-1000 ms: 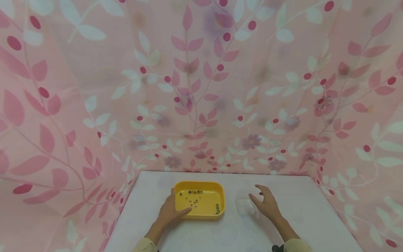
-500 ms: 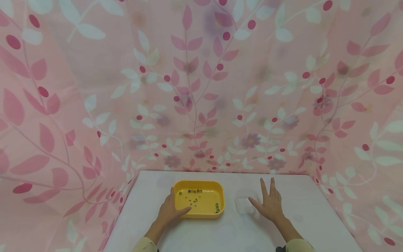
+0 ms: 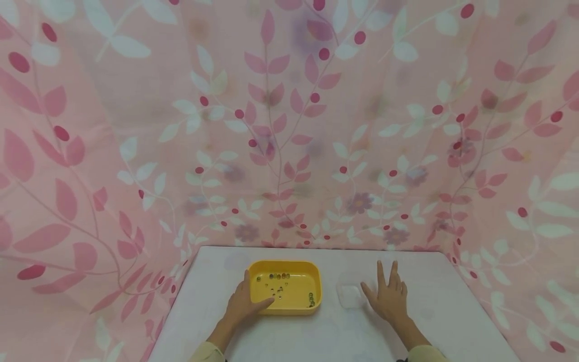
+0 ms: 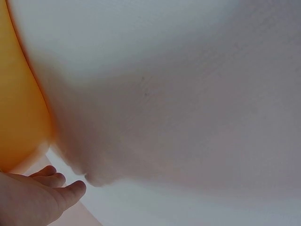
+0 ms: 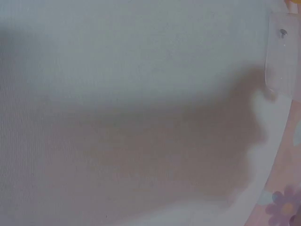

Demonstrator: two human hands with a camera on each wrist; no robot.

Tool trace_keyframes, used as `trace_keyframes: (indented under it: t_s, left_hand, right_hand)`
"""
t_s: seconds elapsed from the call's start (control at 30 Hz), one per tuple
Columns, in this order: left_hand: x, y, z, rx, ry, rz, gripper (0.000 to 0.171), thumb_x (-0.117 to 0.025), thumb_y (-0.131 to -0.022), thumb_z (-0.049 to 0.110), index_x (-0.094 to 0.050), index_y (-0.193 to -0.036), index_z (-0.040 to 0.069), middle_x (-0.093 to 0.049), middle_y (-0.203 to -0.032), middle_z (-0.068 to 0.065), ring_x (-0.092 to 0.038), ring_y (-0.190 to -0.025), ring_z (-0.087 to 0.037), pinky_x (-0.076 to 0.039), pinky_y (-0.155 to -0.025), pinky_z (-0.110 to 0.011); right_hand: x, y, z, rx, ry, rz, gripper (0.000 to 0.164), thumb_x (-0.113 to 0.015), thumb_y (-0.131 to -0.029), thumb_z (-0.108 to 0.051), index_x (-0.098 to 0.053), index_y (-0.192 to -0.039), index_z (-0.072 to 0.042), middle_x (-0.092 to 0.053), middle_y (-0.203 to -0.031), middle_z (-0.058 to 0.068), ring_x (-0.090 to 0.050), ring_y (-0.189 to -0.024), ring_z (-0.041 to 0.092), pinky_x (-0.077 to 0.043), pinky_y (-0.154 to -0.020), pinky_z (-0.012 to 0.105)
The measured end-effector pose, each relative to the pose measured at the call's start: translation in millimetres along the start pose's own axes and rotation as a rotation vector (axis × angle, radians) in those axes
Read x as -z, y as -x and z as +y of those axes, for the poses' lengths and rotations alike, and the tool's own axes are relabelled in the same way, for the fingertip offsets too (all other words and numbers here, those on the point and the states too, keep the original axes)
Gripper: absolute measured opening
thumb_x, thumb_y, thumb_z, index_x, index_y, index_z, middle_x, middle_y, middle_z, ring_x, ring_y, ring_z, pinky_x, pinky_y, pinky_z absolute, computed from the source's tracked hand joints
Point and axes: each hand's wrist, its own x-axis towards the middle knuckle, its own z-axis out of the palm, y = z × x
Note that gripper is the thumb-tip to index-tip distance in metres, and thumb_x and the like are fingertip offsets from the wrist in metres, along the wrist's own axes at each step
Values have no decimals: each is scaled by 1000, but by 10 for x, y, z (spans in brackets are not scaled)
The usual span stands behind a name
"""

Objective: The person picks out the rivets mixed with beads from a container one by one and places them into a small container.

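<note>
One yellow tray (image 3: 296, 294) steadied, it seems

I rest the left hand (image 3: 242, 302) against it, thumb and fingers apart, a row of beads (image 3: 279, 276) beyond the thumb. The right hand (image 3: 388, 299) is spread, empty, the clear container (image 3: 348, 295) just left of it. Any grasp there calls for closing leftward.

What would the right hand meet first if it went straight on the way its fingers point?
Probably the pink patterned cloth beyond the white table: the right hand points past the clear container on its left. The hand's height is hard to judge.
</note>
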Motion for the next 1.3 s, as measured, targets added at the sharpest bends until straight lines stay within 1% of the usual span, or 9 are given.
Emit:
trace_keyframes:
  t_s: [0.17, 0.37, 0.43, 0.67, 0.73, 0.87, 1.0, 1.17, 1.3]
  left_hand:
    - [-6, 11, 4, 0, 13, -2, 132, -74, -69, 73, -8, -158, 2, -40, -148, -31, -48, -127, -49, -40, -104, -62]
    - [-41, -5, -30, -7, 8, 4, 133, -74, -68, 73, -7, -158, 2, -41, -148, -31, -49, -127, -48, -41, -104, -61]
    - [-47, -7, -40, -9, 4, 6, 133, -74, -68, 74, -7, -158, 2, -41, -147, -31, -49, -127, -48, -41, -104, -60]
    - [-13, 14, -7, -10, 3, 3, 132, -74, -68, 73, -7, -158, 2, -41, -147, -31, -49, -126, -48, -41, -104, -61]
    - [-13, 14, -7, -6, 9, 2, 132, -74, -68, 73, -7, -158, 2, -41, -147, -31, -49, -127, -49, -40, -104, -61]
    - [-31, 0, -28, 12, 14, -7, 132, -74, -68, 73, -6, -159, 4, -39, -149, -30, -46, -130, -49, -38, -106, -62]
    - [-40, -21, -50, 23, 3, -16, 132, -73, -69, 73, -4, -159, 5, -37, -150, -30, -45, -131, -49, -37, -107, -62]
    - [-39, -12, -41, 28, 5, -13, 133, -72, -68, 75, -5, -159, 6, -37, -151, -29, -44, -132, -49, -37, -108, -62]
    - [-35, -1, -25, 15, -5, -8, 133, -72, -68, 75, -5, -159, 4, -38, -150, -30, -45, -131, -49, -38, -106, -62]
  right_hand:
    - [-73, 37, -16, -12, 2, -38, 94, -48, -93, -65, -4, -160, -16, 14, -160, 31, -16, -138, 61, -11, -106, 74]
    - [-45, 91, -108, -32, 18, -84, 90, -44, -96, -64, -6, -160, -12, 14, -160, 32, -13, -140, 59, -9, -106, 75]
    - [-32, 105, -136, -44, 14, -99, 88, -43, -97, -62, -7, -159, -12, 12, -160, 33, -12, -141, 58, -9, -106, 75]
    - [-82, 128, -173, -55, -24, -60, 85, -45, -98, -56, -8, -159, -11, 7, -159, 35, -15, -138, 59, -11, -104, 77]
    - [-63, 136, -212, -71, -25, -73, 84, -45, -99, -56, -9, -159, -9, 7, -159, 35, -15, -139, 60, -10, -105, 77]
    - [-93, 148, -216, -83, -31, -88, 85, -41, -99, -59, -7, -159, -9, 11, -160, 34, -13, -140, 60, -8, -105, 76]
    - [-98, 140, -198, -76, -27, -94, 86, -40, -99, -61, -6, -159, -10, 13, -160, 33, -12, -141, 59, -7, -106, 76]
    - [-37, 117, -169, -55, -6, -87, 87, -39, -98, -63, -7, -159, -11, 12, -160, 34, -12, -140, 60, -7, -106, 76]
    - [-7, 80, -140, -47, 10, -72, 86, -41, -98, -63, -10, -159, -11, 10, -160, 34, -13, -140, 60, -7, -105, 76]
